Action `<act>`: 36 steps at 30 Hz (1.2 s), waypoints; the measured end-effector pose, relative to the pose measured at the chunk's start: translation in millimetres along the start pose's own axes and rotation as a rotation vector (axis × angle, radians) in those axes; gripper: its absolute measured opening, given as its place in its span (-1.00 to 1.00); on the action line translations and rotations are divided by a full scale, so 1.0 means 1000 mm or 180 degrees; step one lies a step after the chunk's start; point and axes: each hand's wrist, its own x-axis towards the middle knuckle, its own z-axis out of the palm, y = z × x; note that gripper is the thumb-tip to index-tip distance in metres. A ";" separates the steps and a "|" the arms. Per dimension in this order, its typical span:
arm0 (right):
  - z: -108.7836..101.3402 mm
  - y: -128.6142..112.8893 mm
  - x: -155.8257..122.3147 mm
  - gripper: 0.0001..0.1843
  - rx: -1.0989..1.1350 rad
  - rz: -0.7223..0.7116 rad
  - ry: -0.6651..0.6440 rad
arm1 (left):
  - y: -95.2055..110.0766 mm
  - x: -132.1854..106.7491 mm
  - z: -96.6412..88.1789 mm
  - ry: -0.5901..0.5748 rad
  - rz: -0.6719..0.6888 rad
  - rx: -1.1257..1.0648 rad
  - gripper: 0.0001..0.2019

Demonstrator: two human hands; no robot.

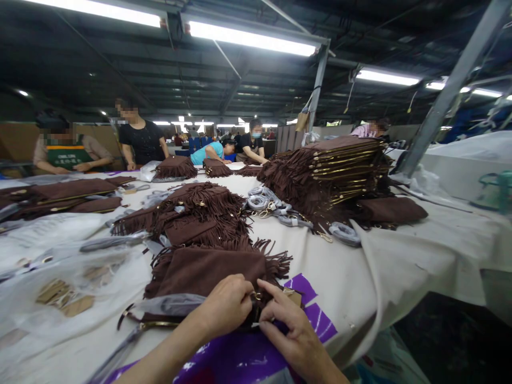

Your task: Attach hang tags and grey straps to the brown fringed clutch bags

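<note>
A dark brown fringed bag [224,269] lies in front of me, its gold zipper [160,324] along the near edge. At the bag's right end, my left hand [228,301] is closed, thumb and forefinger pinching a small gold metal clasp [255,295]. My right hand [290,325] is curled against the same corner, its forefinger beside the clasp and its thumb lower down; its exact hold is partly hidden. A tan paper tag [293,296] shows behind the right fingers. A grey plastic-wrapped strap [172,304] lies across the bag near my left wrist.
Purple plastic sheeting [228,354] lies under my hands. More fringed bags [196,208] are heaped beyond, with a tall stack [340,165] at right. Wrapped straps [264,200] lie between them. A clear bag of tan tags [60,296] is at left. Several people work across the table.
</note>
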 end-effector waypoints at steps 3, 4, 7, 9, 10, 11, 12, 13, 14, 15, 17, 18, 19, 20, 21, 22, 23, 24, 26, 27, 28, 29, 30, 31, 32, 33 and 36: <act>-0.003 0.004 0.001 -0.88 0.0238 0.0172 0.0037 | 0.002 -0.003 -0.007 0.0112 -0.0105 0.0037 -0.83; -0.003 0.004 0.001 -0.88 0.0293 0.0179 0.0012 | 0.002 -0.005 -0.009 0.0149 -0.0159 0.0020 -0.81; -0.003 0.005 0.002 -0.87 0.0329 0.0073 -0.0087 | 0.002 -0.008 -0.013 0.0161 -0.0114 -0.0235 -0.68; -0.002 0.003 0.002 -0.86 0.0303 -0.0035 -0.0068 | 0.003 -0.008 -0.014 0.0090 0.0065 -0.0471 -0.63; -0.001 0.002 0.003 -0.85 0.0302 -0.0081 -0.0052 | 0.004 -0.008 -0.014 0.0046 0.0103 -0.0552 -0.62; -0.001 0.001 0.003 -0.85 0.0316 -0.0116 -0.0042 | 0.005 -0.008 -0.014 0.0000 0.0082 -0.0593 -0.62; 0.000 0.000 0.003 -0.84 0.0335 -0.0142 -0.0041 | 0.006 -0.008 -0.014 -0.0037 0.0016 -0.0591 -0.63; 0.000 -0.001 0.003 -0.84 0.0352 -0.0157 -0.0040 | 0.006 -0.007 -0.013 -0.0051 -0.0072 -0.0547 -0.65; 0.000 -0.002 0.003 -0.84 0.0365 -0.0162 -0.0040 | 0.006 -0.007 -0.013 -0.0048 -0.0159 -0.0479 -0.67; 0.000 -0.002 0.003 -0.84 0.0375 -0.0159 -0.0045 | 0.006 -0.007 -0.012 -0.0052 -0.0222 -0.0404 -0.70; -0.001 -0.002 0.003 -0.83 0.0378 -0.0168 -0.0056 | 0.005 -0.007 -0.011 -0.0093 -0.0280 -0.0277 -0.75; -0.001 -0.002 0.003 -0.83 0.0377 -0.0175 -0.0066 | 0.004 -0.007 -0.011 -0.0121 -0.0299 -0.0235 -0.77; -0.001 -0.002 0.003 -0.83 0.0379 -0.0176 -0.0077 | 0.003 -0.007 -0.011 -0.0142 -0.0321 -0.0210 -0.78; -0.001 -0.002 0.003 -0.83 0.0383 -0.0177 -0.0082 | 0.002 -0.007 -0.012 -0.0167 -0.0340 -0.0204 -0.79; -0.001 -0.002 0.003 -0.83 0.0388 -0.0176 -0.0081 | 0.002 -0.008 -0.014 -0.0198 -0.0357 -0.0224 -0.80; -0.001 -0.002 0.003 -0.83 0.0399 -0.0167 -0.0079 | 0.002 -0.008 -0.016 -0.0242 -0.0367 -0.0282 -0.81; -0.001 -0.003 0.003 -0.83 0.0416 -0.0150 -0.0074 | 0.003 -0.009 -0.019 -0.0302 -0.0358 -0.0387 -0.83; -0.001 -0.003 0.003 -0.83 0.0440 -0.0132 -0.0067 | 0.003 -0.010 -0.021 -0.0383 -0.0327 -0.0532 -0.84; -0.002 -0.003 0.003 -0.84 0.0503 -0.0067 -0.0053 | 0.004 -0.012 -0.025 -0.0512 -0.0273 -0.0854 -0.82; -0.003 -0.004 0.003 -0.84 0.0535 -0.0016 -0.0039 | 0.004 -0.013 -0.025 -0.0528 -0.0273 -0.0993 -0.79; -0.004 -0.004 0.004 -0.85 0.0562 0.0045 -0.0022 | 0.004 -0.014 -0.024 -0.0526 -0.0297 -0.1112 -0.75; -0.004 -0.004 0.004 -0.86 0.0581 0.0108 0.0001 | 0.004 -0.016 -0.023 -0.0512 -0.0348 -0.1212 -0.71; -0.004 -0.004 0.004 -0.86 0.0590 0.0171 0.0040 | 0.003 -0.018 -0.021 -0.0492 -0.0427 -0.1304 -0.69; -0.003 -0.004 0.004 -0.86 0.0587 0.0229 0.0105 | 0.003 -0.019 -0.018 -0.0481 -0.0519 -0.1407 -0.69; -0.002 -0.005 0.004 -0.86 0.0569 0.0265 0.0194 | 0.003 -0.021 -0.016 -0.0480 -0.0610 -0.1520 -0.71; -0.001 -0.005 0.004 -0.85 0.0534 0.0279 0.0303 | 0.003 -0.024 -0.013 -0.0475 -0.0699 -0.1625 -0.73; 0.003 -0.008 0.001 -0.81 0.0311 0.0273 0.0715 | 0.007 -0.031 -0.007 -0.0305 -0.0774 -0.1620 -0.75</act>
